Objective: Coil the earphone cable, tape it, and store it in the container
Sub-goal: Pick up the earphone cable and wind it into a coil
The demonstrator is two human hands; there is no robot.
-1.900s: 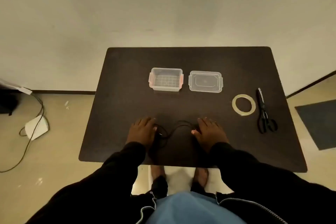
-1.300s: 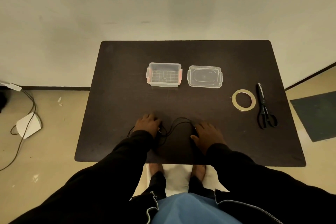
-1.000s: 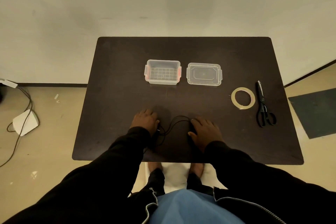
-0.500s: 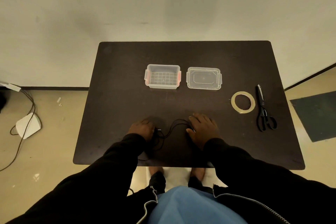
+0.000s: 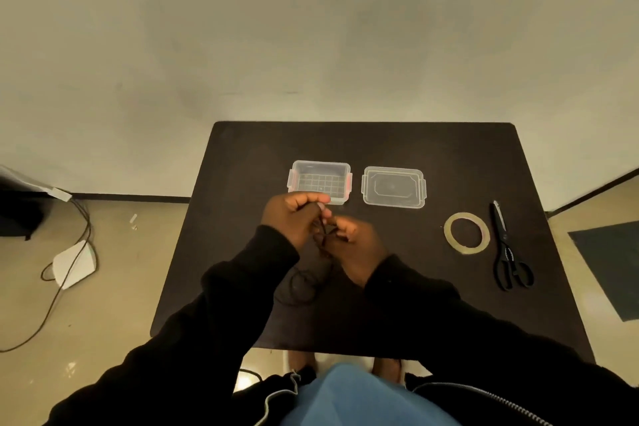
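Note:
My left hand [image 5: 294, 218] and my right hand [image 5: 356, 245] are raised together above the middle of the dark table [image 5: 432, 156], both pinching the thin black earphone cable [image 5: 304, 285]. Part of the cable hangs down in loose loops below my hands. The clear container [image 5: 320, 181] stands open just beyond my left hand, with its clear lid [image 5: 393, 187] lying flat to its right. A roll of tape [image 5: 466, 233] lies at the right, with black scissors [image 5: 508, 249] beside it.
A wall rises behind the table. On the floor at the left lie a white device [image 5: 74, 263] and a dark cord [image 5: 58, 290]. A dark mat [image 5: 612, 266] covers the floor at the right.
Both hands have lifted off the table and come together, taking the cable up with them. The camera view has shifted so the table sits lower in view.

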